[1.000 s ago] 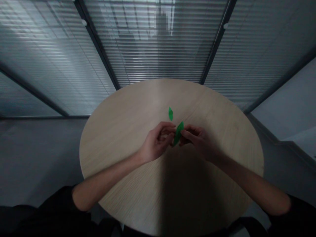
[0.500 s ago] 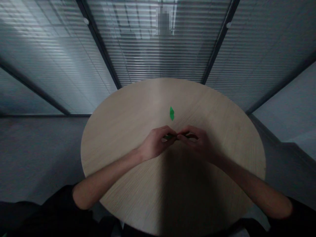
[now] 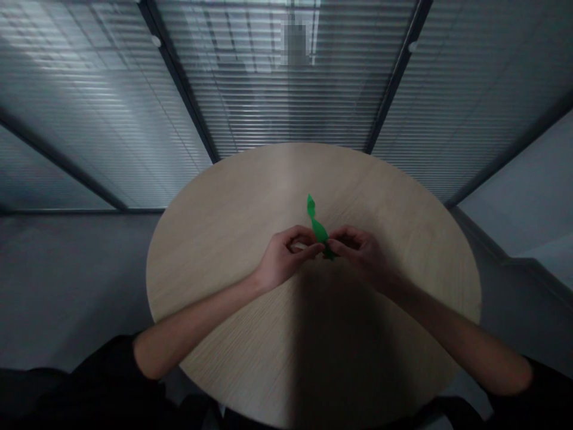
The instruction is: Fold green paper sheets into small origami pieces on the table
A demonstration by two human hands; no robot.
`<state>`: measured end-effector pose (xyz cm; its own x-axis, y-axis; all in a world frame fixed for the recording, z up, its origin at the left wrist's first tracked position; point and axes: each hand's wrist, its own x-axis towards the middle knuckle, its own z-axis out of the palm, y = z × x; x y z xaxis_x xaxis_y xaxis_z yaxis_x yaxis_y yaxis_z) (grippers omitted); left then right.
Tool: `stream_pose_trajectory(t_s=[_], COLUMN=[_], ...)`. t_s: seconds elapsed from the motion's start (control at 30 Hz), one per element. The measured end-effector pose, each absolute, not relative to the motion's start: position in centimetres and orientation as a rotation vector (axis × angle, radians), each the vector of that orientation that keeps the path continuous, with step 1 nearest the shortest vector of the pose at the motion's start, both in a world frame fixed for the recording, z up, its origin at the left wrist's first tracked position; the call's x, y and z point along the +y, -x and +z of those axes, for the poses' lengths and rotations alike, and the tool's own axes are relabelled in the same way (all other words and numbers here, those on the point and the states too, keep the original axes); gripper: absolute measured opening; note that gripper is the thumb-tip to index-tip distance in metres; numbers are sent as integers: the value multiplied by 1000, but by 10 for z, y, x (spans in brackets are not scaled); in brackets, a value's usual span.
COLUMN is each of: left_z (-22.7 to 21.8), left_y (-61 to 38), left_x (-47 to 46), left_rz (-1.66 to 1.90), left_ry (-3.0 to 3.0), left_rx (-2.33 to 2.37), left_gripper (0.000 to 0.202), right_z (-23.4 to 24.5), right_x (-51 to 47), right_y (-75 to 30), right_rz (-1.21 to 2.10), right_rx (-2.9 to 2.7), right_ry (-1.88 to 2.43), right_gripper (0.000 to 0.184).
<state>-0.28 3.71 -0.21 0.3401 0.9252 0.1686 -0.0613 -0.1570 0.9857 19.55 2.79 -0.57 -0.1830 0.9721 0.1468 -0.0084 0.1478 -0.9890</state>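
Note:
My left hand (image 3: 286, 257) and my right hand (image 3: 358, 251) meet over the middle of a round wooden table (image 3: 224, 239). Both pinch a small folded green paper piece (image 3: 320, 232) between thumbs and fingertips; it points up and away from me. A second small green folded paper piece (image 3: 310, 205) lies on the table just beyond the hands, its near tip almost touching the held one.
Behind the table stand glass walls with closed horizontal blinds (image 3: 286, 89) and dark frame posts. Grey floor lies to the left and a pale surface to the right. My shadow darkens the table's near half.
The held green paper turned: it stood tilted right, was then hidden flat between my fingers, and now sticks up leaning left toward the piece on the table.

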Motion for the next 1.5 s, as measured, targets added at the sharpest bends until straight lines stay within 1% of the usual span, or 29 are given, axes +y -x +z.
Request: stream_pose_trajectory(t_s=[0.07, 0.17, 0.4, 0.67, 1.0, 1.17, 1.27, 1.4, 1.5], left_z=[-1, 1, 0, -1, 2, 0, -1, -1, 0], left_y=[3, 3, 3, 2, 4, 10, 16, 24, 28], left_x=[35, 33, 33, 33, 32, 32, 34, 38, 42], left_rz=[1056, 1070, 1047, 1027, 1055, 1127, 1148, 1215, 1244], left_ry=[-1477, -1491, -1452, -1453, -1510, -1713, -1949, -2331, -2504], left_rx=[859, 860, 819, 850, 761, 691, 657, 533, 424], left_gripper=[22, 24, 24, 27, 20, 18, 20, 26, 29], right_z=[-7, -7, -6, -3, 1, 0, 1, 4, 3], right_x=[27, 25, 24, 23, 21, 20, 20, 19, 19], right_y=[-195, -194, -193, -191, -193, -194, -194, -194, -195], right_rz=[1269, 1324, 1437, 1340, 1376, 1390, 1409, 1438, 1483], right_rx=[-1368, -1335, -1303, -1334, -1306, -1275, -1305, -1302, -1272], right_ry=[1010, 1010, 987, 1029, 1024, 986, 953, 949, 921], right_gripper=[27, 28, 24, 25, 24, 22, 20, 22, 21])
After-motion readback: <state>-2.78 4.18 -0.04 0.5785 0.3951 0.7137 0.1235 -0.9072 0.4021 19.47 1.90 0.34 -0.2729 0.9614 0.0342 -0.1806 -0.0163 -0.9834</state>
